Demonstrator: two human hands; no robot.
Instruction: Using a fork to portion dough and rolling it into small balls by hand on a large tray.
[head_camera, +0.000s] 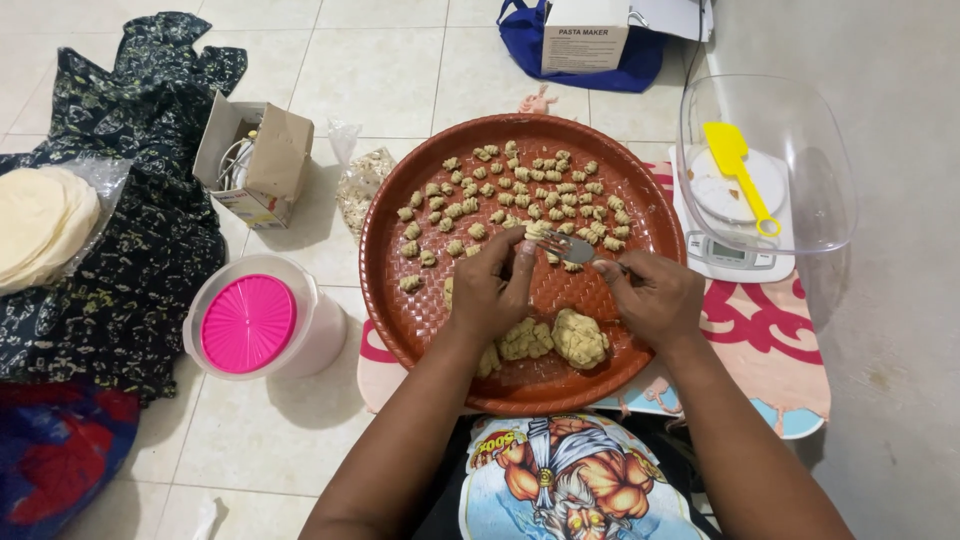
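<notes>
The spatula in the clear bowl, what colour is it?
Yellow. The spatula shows best in the head view.

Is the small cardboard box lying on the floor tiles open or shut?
Open. The small cardboard box has its top flaps folded outward, and white cords or wires show inside the opening.

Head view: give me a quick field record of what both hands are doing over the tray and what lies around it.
left hand: pinches a small dough piece at the fork's tines
right hand: grips the metal fork by its handle
round brown tray: holds it all
shaped dough pieces: many, spread over the far half
dough lumps: near edge, close to the wrists
container with pink lid: on the floor, left of the tray
yellow spatula: in a clear bowl on the scale, right
</notes>
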